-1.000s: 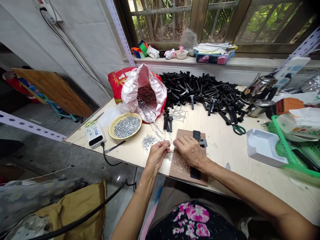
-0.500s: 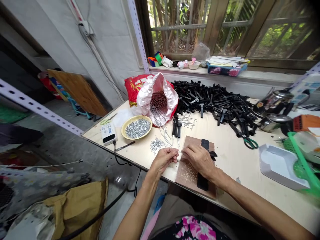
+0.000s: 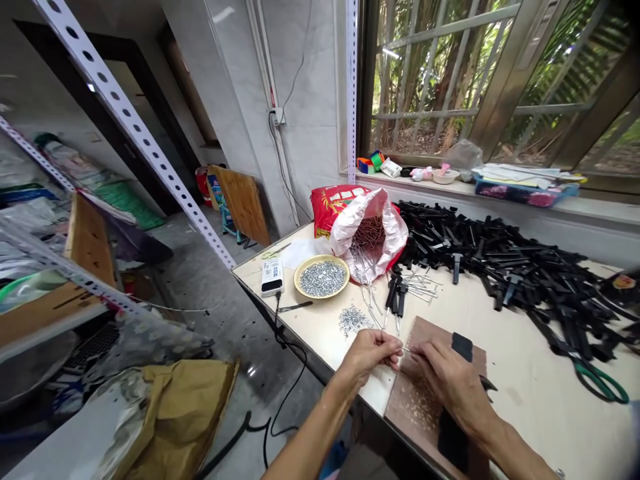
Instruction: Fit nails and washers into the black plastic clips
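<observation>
At the brown board's (image 3: 411, 400) left edge, a thin metal rod (image 3: 405, 349) bridges both hands, long axis roughly left-right. Left hand (image 3: 373, 357) pinches one end; right hand (image 3: 450, 377) curls at the other, grip hidden, can't tell.

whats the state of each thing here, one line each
Left hand, pinching a thin metal rod
Right hand, pinching the same rod
Red sack, open, metal rods inside
Yellow dish, filled with small metal pieces
White device, cable plugged in
Black parts, heaped
Green-handled scissors, lying flat, blades' opening unclear
</observation>
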A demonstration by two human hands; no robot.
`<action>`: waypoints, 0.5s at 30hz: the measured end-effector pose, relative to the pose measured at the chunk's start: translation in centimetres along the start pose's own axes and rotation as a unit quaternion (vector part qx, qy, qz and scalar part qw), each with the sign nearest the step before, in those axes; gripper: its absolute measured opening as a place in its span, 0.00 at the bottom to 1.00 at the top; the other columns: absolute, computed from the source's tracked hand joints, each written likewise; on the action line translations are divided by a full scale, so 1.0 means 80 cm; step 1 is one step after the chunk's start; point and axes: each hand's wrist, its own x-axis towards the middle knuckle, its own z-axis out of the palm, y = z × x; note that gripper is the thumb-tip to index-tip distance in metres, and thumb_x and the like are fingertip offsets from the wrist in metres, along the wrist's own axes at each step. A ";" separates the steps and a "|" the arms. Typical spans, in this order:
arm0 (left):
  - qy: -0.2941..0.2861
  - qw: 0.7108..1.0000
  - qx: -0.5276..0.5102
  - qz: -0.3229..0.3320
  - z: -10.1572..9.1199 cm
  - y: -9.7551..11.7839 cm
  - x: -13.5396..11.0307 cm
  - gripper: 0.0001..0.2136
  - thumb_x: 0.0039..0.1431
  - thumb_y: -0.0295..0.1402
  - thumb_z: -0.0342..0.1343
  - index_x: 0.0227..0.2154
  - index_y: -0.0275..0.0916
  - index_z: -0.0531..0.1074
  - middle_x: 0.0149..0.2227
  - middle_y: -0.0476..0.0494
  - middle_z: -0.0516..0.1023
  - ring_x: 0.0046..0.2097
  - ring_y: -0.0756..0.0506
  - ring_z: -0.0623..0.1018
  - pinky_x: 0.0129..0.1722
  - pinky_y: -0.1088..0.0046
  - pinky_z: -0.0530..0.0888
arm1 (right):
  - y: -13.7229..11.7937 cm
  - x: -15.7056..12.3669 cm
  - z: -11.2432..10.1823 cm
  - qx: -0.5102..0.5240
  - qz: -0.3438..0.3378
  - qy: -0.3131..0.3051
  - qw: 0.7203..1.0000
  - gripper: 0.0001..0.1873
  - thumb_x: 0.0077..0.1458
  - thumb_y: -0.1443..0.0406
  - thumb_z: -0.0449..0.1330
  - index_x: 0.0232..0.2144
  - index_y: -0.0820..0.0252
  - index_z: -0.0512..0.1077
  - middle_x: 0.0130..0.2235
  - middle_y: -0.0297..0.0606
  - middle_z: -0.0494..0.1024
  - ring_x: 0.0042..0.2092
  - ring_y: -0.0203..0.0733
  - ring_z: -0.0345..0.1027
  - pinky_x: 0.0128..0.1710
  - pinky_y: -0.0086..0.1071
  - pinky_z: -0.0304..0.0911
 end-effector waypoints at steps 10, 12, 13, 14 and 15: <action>-0.010 0.999 0.020 0.023 0.000 0.000 0.002 0.19 0.41 0.43 0.67 0.27 0.30 0.73 0.23 0.45 0.76 0.22 0.52 0.74 0.27 0.75 0.71 | -0.005 0.011 -0.008 0.017 0.024 -0.004 1.000 0.11 0.65 0.62 0.47 0.34 0.57 0.67 0.30 0.34 0.73 0.30 0.37 0.68 0.30 0.29 0.56; -0.027 0.999 0.022 0.015 -0.001 0.003 0.003 0.18 0.41 0.43 0.67 0.26 0.30 0.73 0.23 0.45 0.76 0.22 0.53 0.73 0.27 0.75 0.71 | -0.005 0.013 -0.013 0.013 0.005 -0.008 1.000 0.09 0.64 0.62 0.48 0.36 0.57 0.68 0.33 0.35 0.74 0.31 0.36 0.68 0.31 0.29 0.56; -0.036 0.999 0.028 0.012 -0.001 0.004 0.004 0.18 0.41 0.42 0.67 0.25 0.30 0.73 0.23 0.45 0.75 0.22 0.53 0.72 0.27 0.75 0.71 | -0.005 0.014 -0.015 -0.002 -0.008 -0.009 1.000 0.09 0.64 0.62 0.49 0.37 0.57 0.68 0.33 0.35 0.74 0.31 0.37 0.68 0.31 0.29 0.55; -0.043 0.998 0.038 0.011 -0.001 0.006 0.004 0.17 0.42 0.42 0.67 0.25 0.30 0.73 0.23 0.45 0.75 0.22 0.53 0.72 0.27 0.76 0.71 | -0.005 0.015 -0.018 -0.025 -0.020 -0.007 0.999 0.10 0.64 0.63 0.48 0.36 0.57 0.68 0.33 0.36 0.74 0.32 0.37 0.67 0.32 0.30 0.55; -0.046 0.998 0.048 0.015 0.000 0.007 0.005 0.17 0.42 0.41 0.67 0.25 0.30 0.73 0.22 0.46 0.75 0.22 0.53 0.72 0.26 0.76 0.70 | -0.005 0.016 -0.020 -0.049 -0.028 -0.004 0.998 0.11 0.64 0.64 0.48 0.35 0.58 0.69 0.33 0.37 0.74 0.32 0.37 0.67 0.32 0.31 0.54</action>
